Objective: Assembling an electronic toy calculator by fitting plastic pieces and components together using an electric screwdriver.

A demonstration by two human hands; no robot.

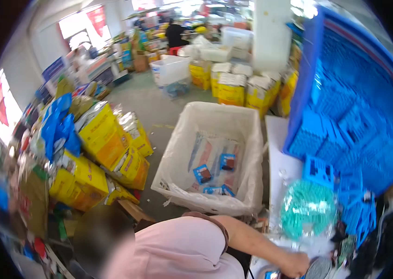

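Note:
Neither of my hands is in view. At the bottom, close to me, another person in a pale pink shirt [178, 249] leans with one bare arm reaching right. That person's hand [295, 264] is at the white table, its fingers bent beside a grey round thing [318, 268]; whether it holds anything cannot be made out. On the table beyond lies a clear plastic bag of green pieces [309, 209]. Blue plastic frames [359, 204] lie to its right, and a blue slotted piece [318, 171] sits just behind it.
A large blue crate [298, 107] of blue plastic parts tilts at the right. Ahead stands a white lined bin [173, 153] with several small blue packs. Yellow cartons [101, 135] are piled left; more yellow boxes [231, 88] stand by a pillar [271, 37].

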